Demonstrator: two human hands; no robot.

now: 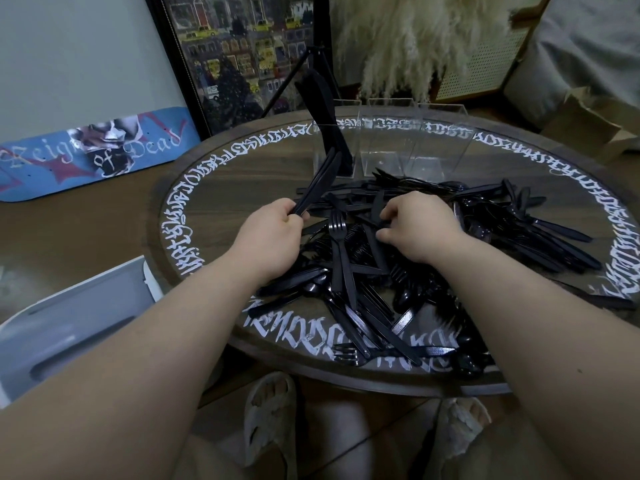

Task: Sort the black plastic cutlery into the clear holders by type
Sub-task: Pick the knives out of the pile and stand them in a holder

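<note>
Nearest me, the pile of black cutlery point(398, 268) still covers most of the round table point(214, 188): forks, knives and spoons lie crossed over one another from the near rim out to the right. Most of the sorting is left, I judge.

My left hand point(270, 237) grips a small bundle of knives point(318, 181) by the handles, blades pointing away toward the holders. My right hand point(412, 226) is down in the heap, fingers curled and pinching at a piece; I cannot tell which kind.

Farther off stand three clear holders in a row. The left holder point(332, 150) already has a stack of knives standing in it. The middle holder point(388, 140) and right holder point(443, 143) look empty, so forks and spoons are not started.
</note>
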